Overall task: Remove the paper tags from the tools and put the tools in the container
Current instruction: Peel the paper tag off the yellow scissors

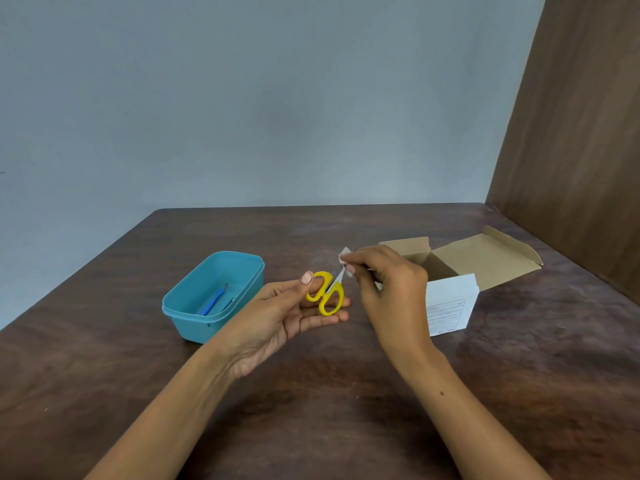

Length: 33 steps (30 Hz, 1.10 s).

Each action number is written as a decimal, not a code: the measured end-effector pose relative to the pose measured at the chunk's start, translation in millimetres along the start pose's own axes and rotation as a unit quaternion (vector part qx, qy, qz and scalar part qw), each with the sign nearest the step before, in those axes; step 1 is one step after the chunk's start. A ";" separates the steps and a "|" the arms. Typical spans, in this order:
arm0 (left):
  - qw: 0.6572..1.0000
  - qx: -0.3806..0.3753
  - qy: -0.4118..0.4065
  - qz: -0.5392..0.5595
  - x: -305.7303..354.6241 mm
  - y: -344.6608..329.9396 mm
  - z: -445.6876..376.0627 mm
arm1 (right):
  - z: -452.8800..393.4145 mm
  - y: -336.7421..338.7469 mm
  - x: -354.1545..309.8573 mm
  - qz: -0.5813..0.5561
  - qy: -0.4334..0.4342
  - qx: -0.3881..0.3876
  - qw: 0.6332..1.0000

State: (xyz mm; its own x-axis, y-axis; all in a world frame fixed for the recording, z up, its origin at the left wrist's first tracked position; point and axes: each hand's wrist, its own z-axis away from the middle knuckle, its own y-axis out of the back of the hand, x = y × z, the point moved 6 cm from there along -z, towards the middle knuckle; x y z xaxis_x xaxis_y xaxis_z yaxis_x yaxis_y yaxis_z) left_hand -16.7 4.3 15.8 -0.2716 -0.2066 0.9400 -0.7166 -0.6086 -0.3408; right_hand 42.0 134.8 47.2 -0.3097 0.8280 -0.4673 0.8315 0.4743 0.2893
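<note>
Peeling the tag from the scissors

Our left hand [277, 317] cradles the small yellow-handled scissors [327, 294], blades pointing away toward our right hand [388, 285], which pinches the white paper tag [344, 255]; the blue plastic container [211, 294] sits left.

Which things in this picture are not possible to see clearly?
- Head view: scissors blades, covered by the paper tag and the right hand.
- Head view: the inside of the cardboard box, partly hidden behind the right hand and its own white wall.
- Head view: printed text on the box's white side, too small.
- Head view: a second tool beside the blue tool in the container, too small to identify.
</note>
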 end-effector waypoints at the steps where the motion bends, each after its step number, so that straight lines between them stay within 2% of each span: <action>1: 1.000 0.005 -0.002 -0.001 0.6 0.6 -0.3 | 0.9 -2.2 -1.5 -0.006 0.003 -0.010 1.000; 3: 1.000 0.007 -0.005 -0.002 1.4 0.9 -0.8 | 1.5 -4.0 -3.0 -0.013 0.002 -0.017 1.000; 11: 1.000 -0.019 0.008 -0.016 0.5 -3.1 0.7 | -4.0 7.6 2.6 0.013 -0.016 0.033 0.999; 17: 0.999 -0.039 0.024 -0.017 1.7 -3.2 2.9 | -5.4 12.4 6.3 -0.027 -0.051 0.047 0.997; 22: 0.999 -0.032 0.014 0.002 2.2 -2.0 1.4 | -3.4 4.6 9.5 -0.112 -0.105 0.001 0.988; 28: 1.000 -0.008 -0.001 0.008 4.1 1.4 -0.6 | -2.1 -4.6 -8.1 -0.062 0.008 -0.071 0.995; 33: 0.999 0.000 0.001 -0.036 -1.2 5.0 -1.2 | 1.8 -13.2 -8.3 -0.008 0.037 -0.145 0.989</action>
State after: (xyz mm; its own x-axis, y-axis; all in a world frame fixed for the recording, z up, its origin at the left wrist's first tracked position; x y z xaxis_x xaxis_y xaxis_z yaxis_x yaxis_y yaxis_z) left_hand -20.8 2.4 12.9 -0.2204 -0.1619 0.9619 -0.7344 -0.6214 -0.2729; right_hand 34.4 121.1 45.8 -0.3632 0.8343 -0.4147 0.6623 0.5443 0.5149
